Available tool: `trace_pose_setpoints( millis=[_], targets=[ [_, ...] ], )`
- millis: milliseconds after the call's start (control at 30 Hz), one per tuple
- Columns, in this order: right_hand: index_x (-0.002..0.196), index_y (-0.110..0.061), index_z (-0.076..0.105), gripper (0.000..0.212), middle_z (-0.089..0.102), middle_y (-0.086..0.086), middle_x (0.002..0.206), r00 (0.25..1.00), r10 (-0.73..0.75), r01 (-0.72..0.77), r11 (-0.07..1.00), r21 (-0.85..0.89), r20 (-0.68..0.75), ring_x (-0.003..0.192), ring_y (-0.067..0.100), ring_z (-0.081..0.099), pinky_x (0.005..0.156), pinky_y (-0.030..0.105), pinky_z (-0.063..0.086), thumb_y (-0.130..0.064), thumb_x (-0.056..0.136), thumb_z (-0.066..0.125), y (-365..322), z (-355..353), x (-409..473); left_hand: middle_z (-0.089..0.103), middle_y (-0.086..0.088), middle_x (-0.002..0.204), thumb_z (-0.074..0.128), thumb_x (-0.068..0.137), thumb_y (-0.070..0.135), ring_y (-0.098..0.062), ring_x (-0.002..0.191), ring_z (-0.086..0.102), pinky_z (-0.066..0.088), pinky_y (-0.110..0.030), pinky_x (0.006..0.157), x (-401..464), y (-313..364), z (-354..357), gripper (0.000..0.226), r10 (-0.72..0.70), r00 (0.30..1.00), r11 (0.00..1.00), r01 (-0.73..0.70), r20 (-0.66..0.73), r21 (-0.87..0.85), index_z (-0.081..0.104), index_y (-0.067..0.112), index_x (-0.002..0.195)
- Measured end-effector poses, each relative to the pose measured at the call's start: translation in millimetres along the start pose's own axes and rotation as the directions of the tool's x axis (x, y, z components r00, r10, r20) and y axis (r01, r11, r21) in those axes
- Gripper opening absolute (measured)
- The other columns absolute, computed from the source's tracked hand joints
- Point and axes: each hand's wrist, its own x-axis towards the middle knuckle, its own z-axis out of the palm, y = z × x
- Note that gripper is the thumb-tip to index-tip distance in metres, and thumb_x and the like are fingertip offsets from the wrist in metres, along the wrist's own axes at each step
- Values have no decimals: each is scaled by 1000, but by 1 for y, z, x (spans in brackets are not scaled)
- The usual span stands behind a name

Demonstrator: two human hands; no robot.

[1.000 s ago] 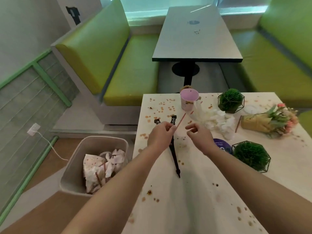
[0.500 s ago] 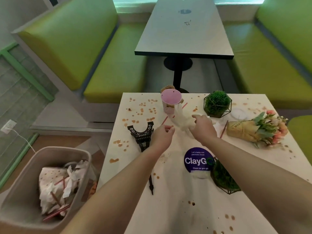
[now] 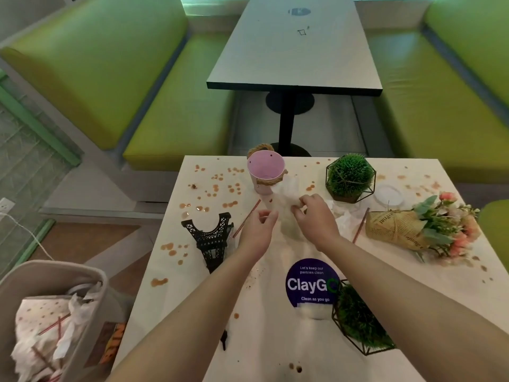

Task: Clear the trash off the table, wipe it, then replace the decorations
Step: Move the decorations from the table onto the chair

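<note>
My right hand [image 3: 316, 219] grips a crumpled white tissue [image 3: 285, 193] just in front of the pink cup [image 3: 265, 172]. My left hand [image 3: 256, 232] hovers beside it with thumb and fingers pinched; I cannot tell whether they hold any tissue. A red straw [image 3: 252, 212] lies on the white table [image 3: 275, 340], partly under that hand. More tissues [image 3: 344, 216] and a second straw [image 3: 360, 224] lie to the right. Brown spill spots [image 3: 220, 188] cover the tabletop. The decorations here are a black Eiffel tower model [image 3: 212, 244], two caged green plants [image 3: 349, 175] [image 3: 360, 318] and a paper-wrapped bouquet [image 3: 413, 227].
A grey bin [image 3: 91, 274] with tissues and straws stands on the floor at the table's left. A purple ClayGo sticker [image 3: 308, 285] and a white lid [image 3: 388, 195] are on the table. Green benches and a second table stand beyond.
Both hands moved away from the tower model toward the tissue pile. My right hand closed on a tissue and lifted it beside the pink cup. The straw stayed in place.
</note>
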Motion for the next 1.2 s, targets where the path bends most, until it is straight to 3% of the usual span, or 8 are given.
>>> trace_pose_setpoints(
  millis=[200,367,567,667,733,933,1100,1200],
  targets=[
    [92,-16,60,7,65,-5,88,992,-112,95,960,263,52,82,14,61,71,28,50,-21,96,59,-14,-20,-25,58,7,122,67,86,50,-16,110,61,58,-34,82,-1,32,12,60,-4,993,973,31,121,-229,42,24,134],
    [109,-20,52,27,63,-1,86,998,57,-62,824,563,26,79,14,64,62,15,47,-20,89,69,-18,-20,-39,65,-10,118,53,100,26,-21,101,68,60,-34,77,4,37,14,22,-55,992,934,93,117,-346,54,13,118],
    [124,-15,56,67,51,0,121,965,230,-261,821,507,125,101,19,60,93,40,52,-57,75,75,-20,-1,-49,57,-7,121,43,99,8,-25,103,64,60,-33,68,-1,30,4,41,-100,993,885,118,64,-450,37,24,137],
    [92,-9,65,32,70,7,86,975,196,-218,774,594,103,74,20,65,77,43,57,-37,82,77,-26,5,-59,64,-11,119,37,96,0,-26,103,65,60,-34,76,-6,26,-3,44,-154,982,888,185,106,-421,56,23,128],
    [95,-17,63,19,69,3,85,981,192,-173,746,644,41,75,16,66,70,31,55,-23,84,76,-32,7,-63,65,-14,117,40,97,0,-25,104,63,58,-35,83,-10,21,-7,32,-235,968,882,249,85,-400,66,15,109],
    [87,-29,63,13,66,-3,94,984,176,-162,829,536,26,84,9,63,68,20,48,-30,82,75,-37,28,-65,73,-6,92,47,98,41,-20,87,69,57,-38,86,-20,3,-17,38,-261,921,817,370,290,-441,70,11,90],
    [90,-32,71,21,52,-5,104,989,138,-144,901,409,45,101,9,51,74,17,40,-15,87,60,-34,31,-49,66,-11,113,41,105,22,-25,104,65,57,-38,86,-14,-14,-16,28,-300,921,774,386,247,-502,58,6,120],
    [89,-34,68,33,54,-5,103,991,123,-132,927,350,46,106,22,55,83,34,51,-8,89,48,-32,36,-27,56,-7,93,43,104,14,-17,80,58,54,-28,69,-8,-22,-14,20,-428,889,709,443,165,-549,55,11,119]
  ],
)
